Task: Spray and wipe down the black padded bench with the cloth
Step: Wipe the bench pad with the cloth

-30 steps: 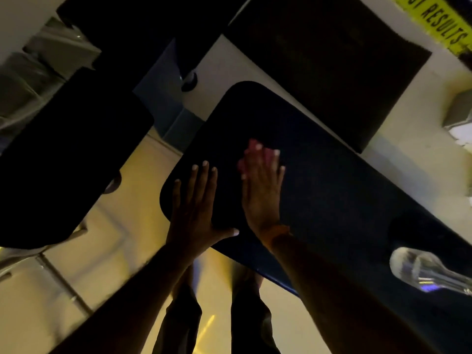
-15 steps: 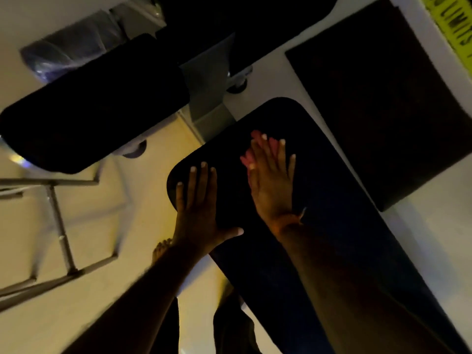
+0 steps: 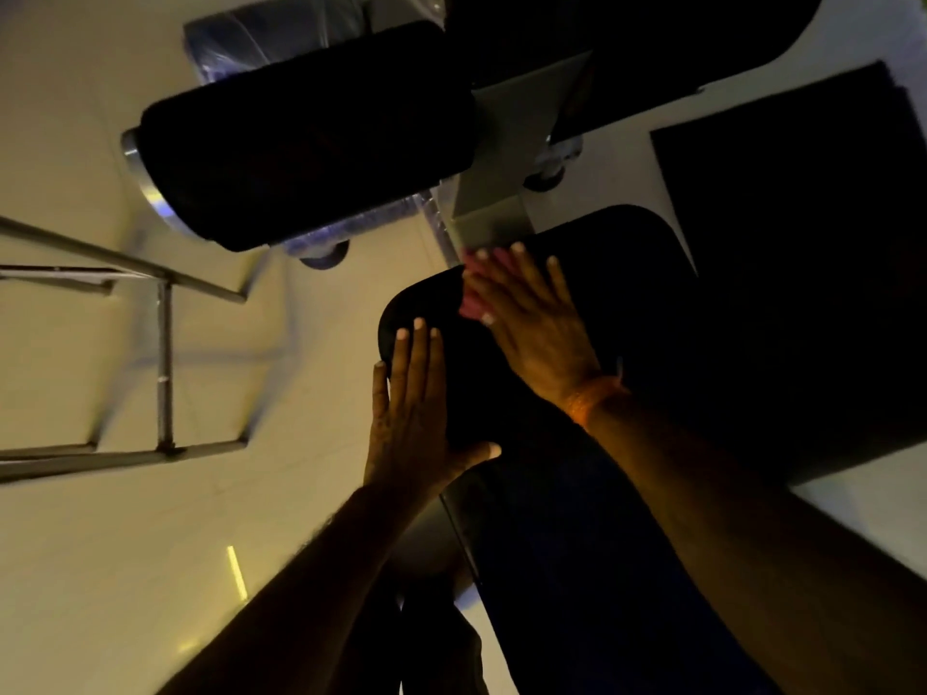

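The right hand (image 3: 536, 328), flat on the cloth (image 3: 471, 293), had slid to the far end of the bench (image 3: 627, 273), left hand (image 3: 411, 408) flat alongside, so that end looked done.

hands (image 3: 476, 363) flat on bench (image 3: 627, 273), pink cloth (image 3: 471, 298)

The left hand (image 3: 416, 408) lies palm down and flat, fingers straight and close together, thumb (image 3: 481, 451) spread out to the right. The left forearm (image 3: 281, 584) is bare and enters from the lower left. The right hand (image 3: 536, 323) is also palm down and flat, fingers straight and slightly fanned. The right forearm (image 3: 727, 519) is bare and enters from the lower right. The hands are near each other, not touching, the right reaching further forward.
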Motion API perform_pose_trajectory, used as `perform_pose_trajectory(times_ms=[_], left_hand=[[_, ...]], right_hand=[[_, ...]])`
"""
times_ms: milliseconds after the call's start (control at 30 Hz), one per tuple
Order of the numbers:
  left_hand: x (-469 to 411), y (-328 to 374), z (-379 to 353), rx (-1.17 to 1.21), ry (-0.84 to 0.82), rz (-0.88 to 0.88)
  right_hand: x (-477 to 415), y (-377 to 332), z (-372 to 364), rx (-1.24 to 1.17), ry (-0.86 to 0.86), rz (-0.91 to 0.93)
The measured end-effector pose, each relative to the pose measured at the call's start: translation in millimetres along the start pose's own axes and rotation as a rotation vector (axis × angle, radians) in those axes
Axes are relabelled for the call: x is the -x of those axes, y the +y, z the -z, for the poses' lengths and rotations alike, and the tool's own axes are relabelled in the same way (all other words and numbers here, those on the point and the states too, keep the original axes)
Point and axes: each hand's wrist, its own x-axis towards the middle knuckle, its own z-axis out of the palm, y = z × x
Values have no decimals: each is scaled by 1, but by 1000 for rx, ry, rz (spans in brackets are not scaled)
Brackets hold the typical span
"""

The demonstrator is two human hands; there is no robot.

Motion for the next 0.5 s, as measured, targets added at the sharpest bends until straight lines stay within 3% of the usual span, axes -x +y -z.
perform_pose_trajectory(times_ms=[67,100,200,233,333,433,500], left_hand=[[4,0,0,0,-10,11],[5,0,1,-4,-14,15],[6,-1,4,17,-35,9],[6,-2,6,19,-41,0],[6,-6,8,41,-47,-28],[10,-6,10,128,-18,-26],[15,2,12,139,96,-9]], right_hand=[[0,-15,3,-74,27,-259],[6,-32,1,-73,2,-257],[41,-40,3,-21,-114,55],[48,-29,6,-19,-113,65],[62,-28,13,-91,-81,-160],[85,-47,22,-323,-138,-103],[94,-48,33,-500,-125,-183]])
